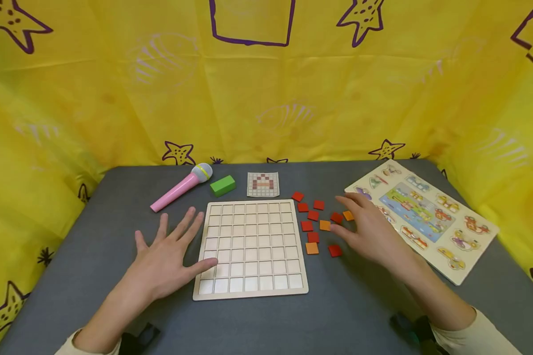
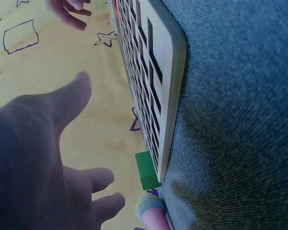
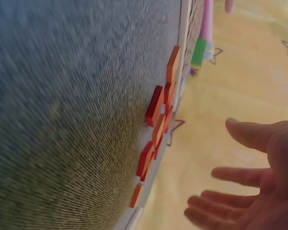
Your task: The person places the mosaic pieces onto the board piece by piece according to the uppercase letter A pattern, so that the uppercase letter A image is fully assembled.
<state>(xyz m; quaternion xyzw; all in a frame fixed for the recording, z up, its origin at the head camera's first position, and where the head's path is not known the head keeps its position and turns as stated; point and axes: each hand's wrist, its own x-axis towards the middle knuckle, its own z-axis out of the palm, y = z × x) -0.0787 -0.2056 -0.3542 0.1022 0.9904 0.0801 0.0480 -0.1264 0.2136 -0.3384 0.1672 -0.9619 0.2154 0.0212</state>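
Observation:
A wooden grid board (image 1: pixel 250 250) lies in the middle of the table, its cells bare. My left hand (image 1: pixel 162 266), fingers spread, is at its left edge, the thumb over the leftmost cells; in the left wrist view the hand (image 2: pixel 52 143) holds nothing. Several red tiles (image 1: pixel 307 226) and a few orange tiles (image 1: pixel 312 248) lie flat to the right of the board. My right hand (image 1: pixel 375 234) is over the right side of these tiles with fingers extended. The right wrist view shows that hand (image 3: pixel 249 182) empty, apart from the tiles (image 3: pixel 155 106).
Behind the board lies a small pattern card (image 1: pixel 263 184). A green block (image 1: pixel 223 186) and a pink toy microphone (image 1: pixel 177 191) are at the back left. A wooden picture puzzle (image 1: pixel 426 217) lies at the right. A yellow patterned cloth (image 1: pixel 248 98) hangs behind the table.

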